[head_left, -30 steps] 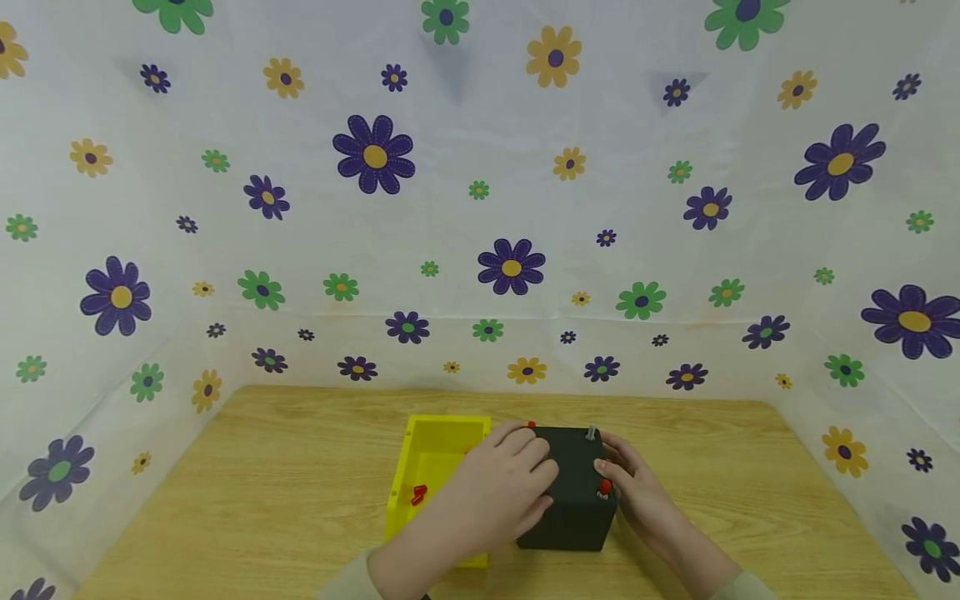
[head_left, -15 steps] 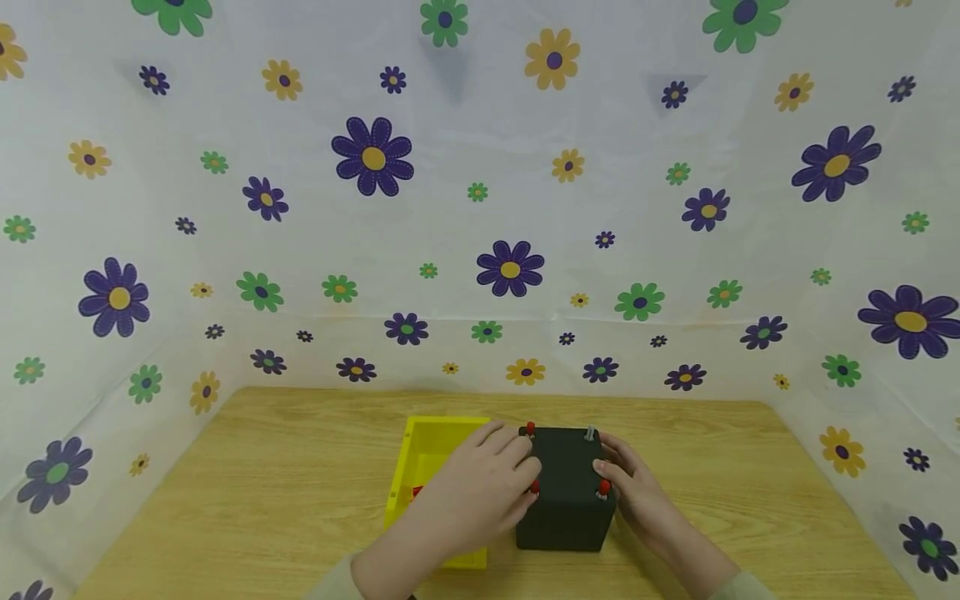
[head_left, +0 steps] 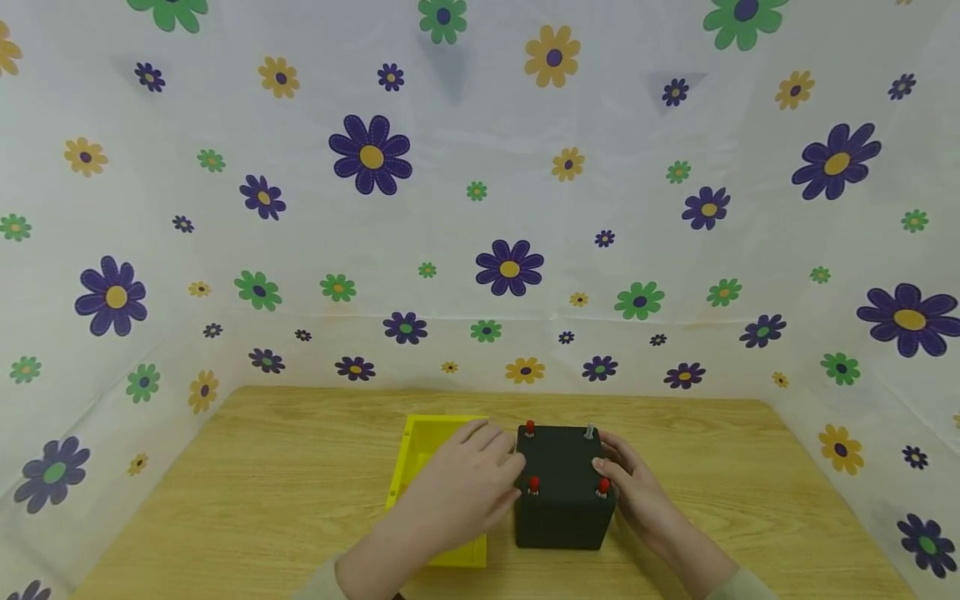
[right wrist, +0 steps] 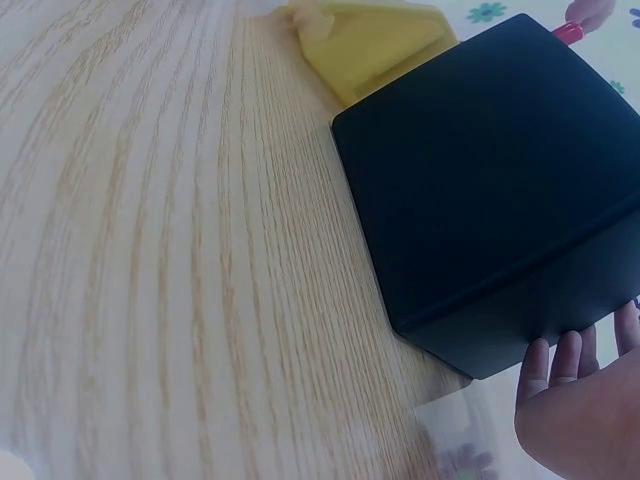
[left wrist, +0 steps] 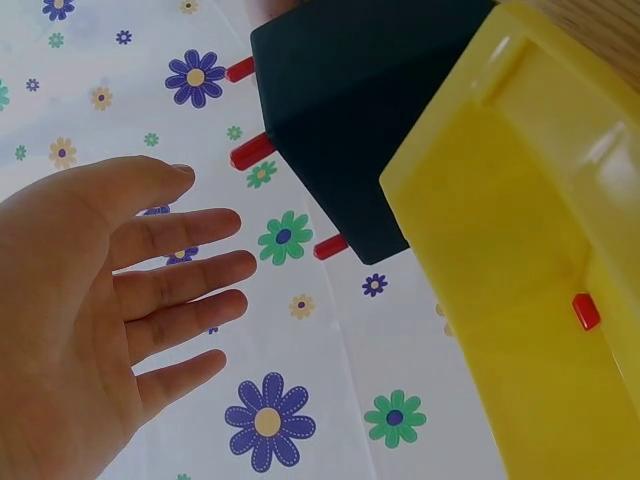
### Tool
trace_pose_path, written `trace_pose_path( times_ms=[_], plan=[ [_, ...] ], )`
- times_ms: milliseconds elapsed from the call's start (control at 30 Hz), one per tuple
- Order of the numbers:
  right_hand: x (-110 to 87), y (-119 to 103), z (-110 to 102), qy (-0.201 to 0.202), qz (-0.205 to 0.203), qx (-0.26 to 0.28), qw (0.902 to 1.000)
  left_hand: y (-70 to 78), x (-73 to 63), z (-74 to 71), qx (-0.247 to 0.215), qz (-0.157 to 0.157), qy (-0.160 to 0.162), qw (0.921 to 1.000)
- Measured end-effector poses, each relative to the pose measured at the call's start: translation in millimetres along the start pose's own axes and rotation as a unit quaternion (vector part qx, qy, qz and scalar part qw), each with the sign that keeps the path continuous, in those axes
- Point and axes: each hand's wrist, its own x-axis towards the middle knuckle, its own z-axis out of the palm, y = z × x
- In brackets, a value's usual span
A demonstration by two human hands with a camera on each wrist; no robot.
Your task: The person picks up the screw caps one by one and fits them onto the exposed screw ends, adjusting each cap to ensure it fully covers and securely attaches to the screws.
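Note:
A black box (head_left: 564,467) stands on the table with metal posts at its top corners. Red caps cover the front-left (head_left: 534,482), back-left (head_left: 530,427) and front-right (head_left: 604,484) posts; the back-right post (head_left: 590,431) is bare metal. My right hand (head_left: 643,492) holds the box's right side, thumb at the top edge and fingertips against the wall in the right wrist view. Between box and yellow bin, my left hand (head_left: 465,479) hovers with nothing in its loosely spread fingers. In the left wrist view a small red cap (left wrist: 586,311) lies inside the bin.
The yellow bin (head_left: 450,418) stands left of the box, partly hidden by my left hand and forearm. Around the wooden table (head_left: 285,492) hangs a white flower-print sheet (head_left: 480,225) at the back and sides.
My left hand has drawn left, away from the box's front-left corner and over the bin, uncovering the two left red caps. The right hand and the box have stayed in place.

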Motion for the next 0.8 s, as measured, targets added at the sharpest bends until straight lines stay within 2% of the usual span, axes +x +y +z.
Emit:
trace_pose_path(
  times_ms=[300, 600, 800],
  plan=[
    [0.3, -0.7, -0.4, -0.006, 0.0, 0.002, 1.0, -6.1, -7.1, 0.1, -0.017, -0.016, -0.008, 0.9997],
    [0.0, 0.1, -1.3, -0.006, 0.003, 0.006, 1.0, -12.8, -14.7, 5.6, -0.005, -0.021, 0.002, 0.9998],
    [0.3, 0.3, -1.7, -0.01, 0.001, 0.008, 0.9999, -16.9, -16.8, 8.2, -0.012, -0.032, -0.014, 0.9993]
  ],
)
